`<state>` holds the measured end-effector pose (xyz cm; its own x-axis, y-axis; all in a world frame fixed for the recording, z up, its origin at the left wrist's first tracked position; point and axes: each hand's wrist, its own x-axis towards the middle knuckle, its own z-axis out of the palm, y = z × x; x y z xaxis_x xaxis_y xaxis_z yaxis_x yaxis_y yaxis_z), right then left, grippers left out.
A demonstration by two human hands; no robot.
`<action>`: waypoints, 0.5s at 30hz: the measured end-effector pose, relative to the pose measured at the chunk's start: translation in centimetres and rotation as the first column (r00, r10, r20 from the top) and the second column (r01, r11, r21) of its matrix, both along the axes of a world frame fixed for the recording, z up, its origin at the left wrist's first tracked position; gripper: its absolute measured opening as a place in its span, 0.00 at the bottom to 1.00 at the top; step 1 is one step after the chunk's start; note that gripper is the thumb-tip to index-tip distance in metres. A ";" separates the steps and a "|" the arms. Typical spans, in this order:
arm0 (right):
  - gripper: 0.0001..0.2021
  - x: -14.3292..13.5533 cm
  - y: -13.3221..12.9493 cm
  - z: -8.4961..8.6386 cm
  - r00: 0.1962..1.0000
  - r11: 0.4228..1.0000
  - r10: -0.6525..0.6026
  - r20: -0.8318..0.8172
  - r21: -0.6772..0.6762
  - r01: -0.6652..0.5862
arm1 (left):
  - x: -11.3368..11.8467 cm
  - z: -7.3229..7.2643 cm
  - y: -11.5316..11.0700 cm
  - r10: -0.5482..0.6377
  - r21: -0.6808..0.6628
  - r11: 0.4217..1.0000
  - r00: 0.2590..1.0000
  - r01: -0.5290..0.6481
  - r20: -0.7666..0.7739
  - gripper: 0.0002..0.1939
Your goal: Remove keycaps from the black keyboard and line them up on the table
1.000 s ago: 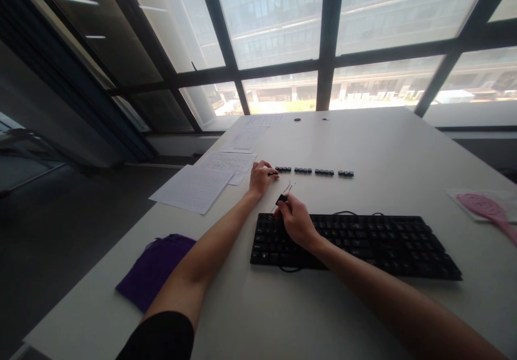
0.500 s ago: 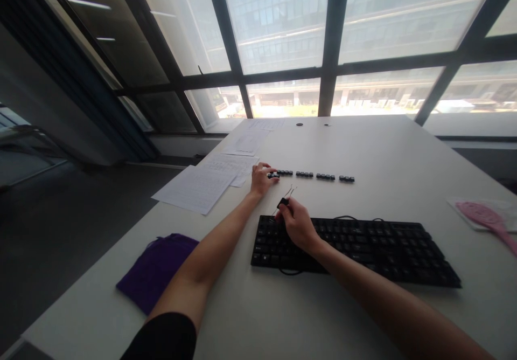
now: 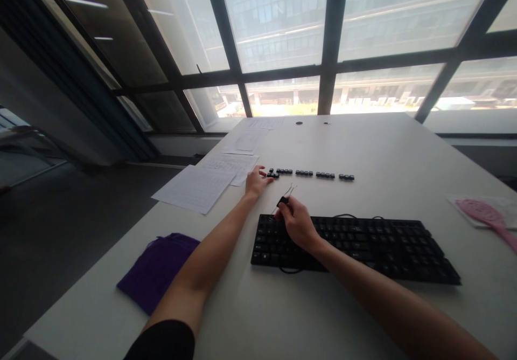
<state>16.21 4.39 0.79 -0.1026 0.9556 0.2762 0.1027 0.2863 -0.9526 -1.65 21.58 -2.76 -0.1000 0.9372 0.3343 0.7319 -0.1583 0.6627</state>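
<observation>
- Lining up appears to be the step in hand: small black square plastic keycaps (image 3: 305,173) lie in short rows across the white table (image 3: 383,155), beyond a long black plastic keyboard (image 3: 363,241).
- The person's left hand (image 3: 257,182) is at the row end nearest the table's left edge, thumb and finger at the caps; whether it pinches one cannot be told.
- The right hand (image 3: 297,221) grasps a thin metal-wire tool with a black handle (image 3: 283,200), above the keyboard's far left corner.
- The next move seems to call for light fingertip nudging, keeping neighbouring caps undisturbed.
- A flat purple cloth pouch (image 3: 155,271) lies near the table's left edge, its contents hidden.
- Near the right edge, a pink paddle-shaped object (image 3: 479,210) lies on or in a pale, thin packet (image 3: 503,205); which is unclear.
</observation>
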 end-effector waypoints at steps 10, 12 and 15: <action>0.07 0.7 0.7 1.1 0.985 0.989 -0.138 -0.103 0.041 0.143 | 0.7 3.1 -3.7 -0.045 0.032 0.998 0.999 0.045 -0.012 0.21; 0.08 0.9 0.3 1.6 0.992 0.993 -0.110 -0.066 0.040 0.112 | 1.1 4.3 -6.0 -0.112 0.062 0.991 0.993 0.115 -0.042 0.20; 0.09 1.3 -0.2 2.0 0.996 0.995 -0.088 0.006 0.056 0.087 | 1.8 5.9 -10.1 -0.204 0.077 0.974 0.974 0.212 -0.101 0.18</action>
<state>17.49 4.18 2.78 -0.0216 0.9444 0.3282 0.1379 0.3279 -0.9346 0.10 11.45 3.12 0.1289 0.9010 0.4142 0.7342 -0.3675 0.5709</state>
